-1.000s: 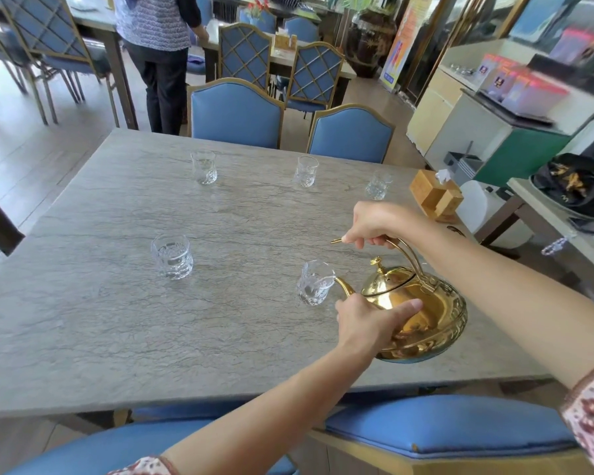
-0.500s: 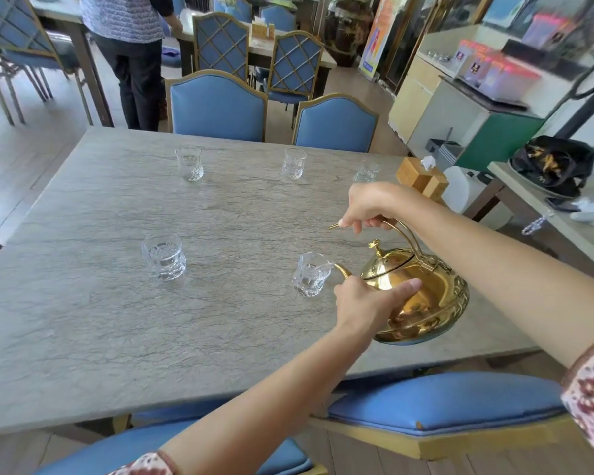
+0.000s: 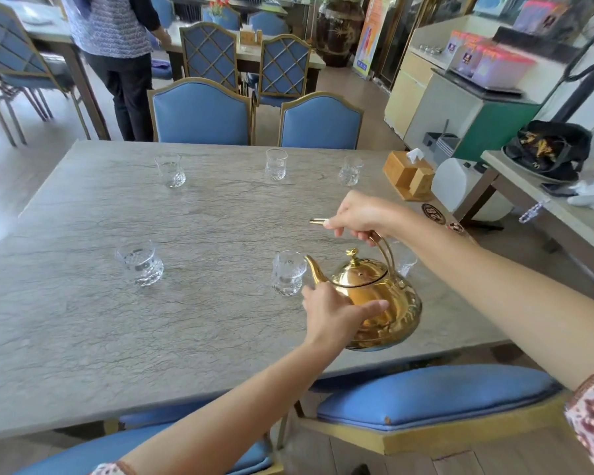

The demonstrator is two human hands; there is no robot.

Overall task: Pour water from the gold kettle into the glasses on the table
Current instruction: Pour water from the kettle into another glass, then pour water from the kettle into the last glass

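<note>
Gold kettle (image 3: pixel 374 296) near the desk's (image 3: pixel 83 320) near-right corner, upright, spout toward the left, touching or just beside the rim of the nearest glass (image 3: pixel 287 273). Right hand (image 3: pixel 360 216) closed around the top of the kettle's arched handle. Left hand (image 3: pixel 336 311) laid against the kettle's body below the spout, fingers curved loosely, thumb stretched across the gold side; not a full grip. Lid on, knob upright. Second glass (image 3: pixel 139 265) to the left, well apart from the kettle, toward the near-left part of the desk. Three more glasses along the far edge: one far-left (image 3: pixel 170 169), one in the middle (image 3: pixel 276 164), one toward the far-right (image 3: pixel 350 171). Another glass (image 3: pixel 405 262) partly hidden behind the handle and right wrist. Wooden tissue box (image 3: pixel 408 174) at the far-right corner. Blue chairs (image 3: pixel 201 113) beyond the far edge.
</note>
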